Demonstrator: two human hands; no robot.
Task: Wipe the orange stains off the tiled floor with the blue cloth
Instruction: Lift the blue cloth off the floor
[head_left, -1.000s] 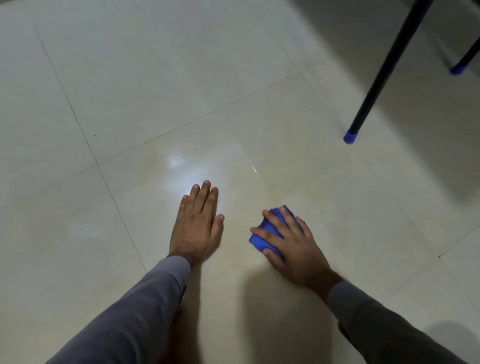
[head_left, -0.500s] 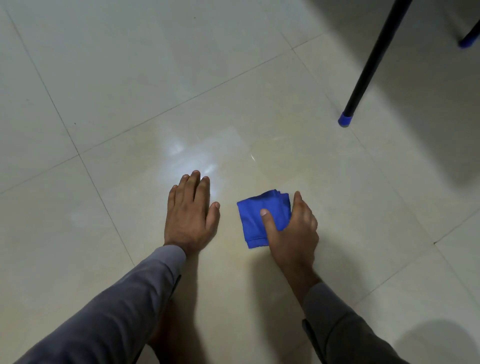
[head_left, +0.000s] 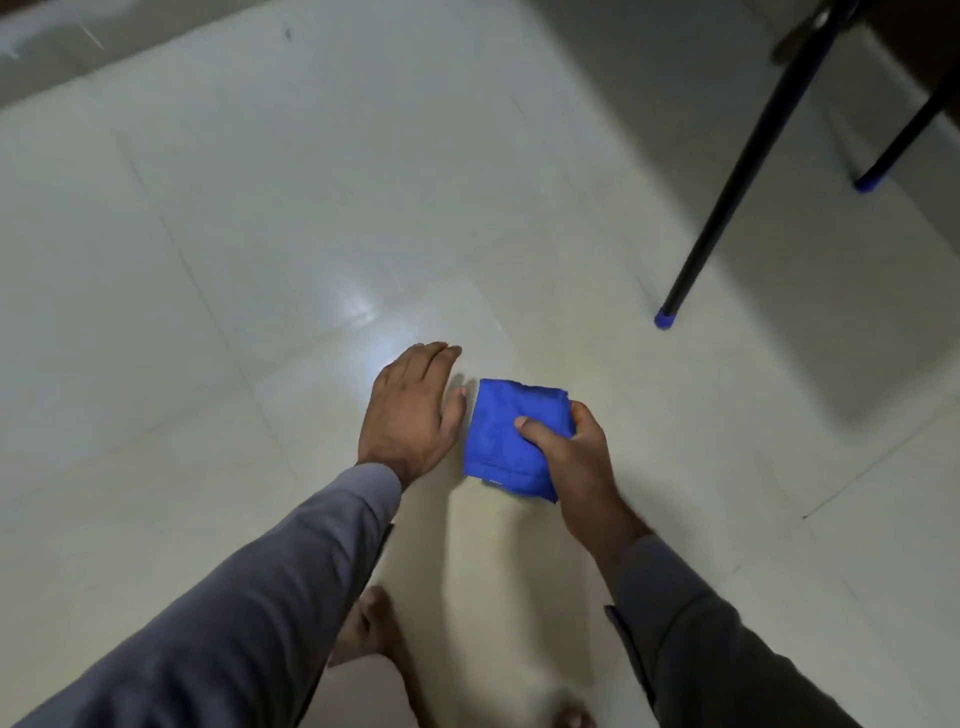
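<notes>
Your right hand (head_left: 574, 457) pinches the folded blue cloth (head_left: 506, 434) at its right side, with the thumb on top and the fingers curled under it. Your left hand (head_left: 413, 410) lies flat on the tiled floor (head_left: 260, 234) with straight fingers, just beside the cloth on its left. A black leg with a blue tip (head_left: 667, 317) stands well apart to the right.

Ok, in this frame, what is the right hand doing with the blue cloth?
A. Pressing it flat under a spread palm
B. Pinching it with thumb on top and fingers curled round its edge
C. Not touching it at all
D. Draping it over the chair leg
B: the right hand has its thumb on top of the cloth and fingers curled round its right edge.
</notes>
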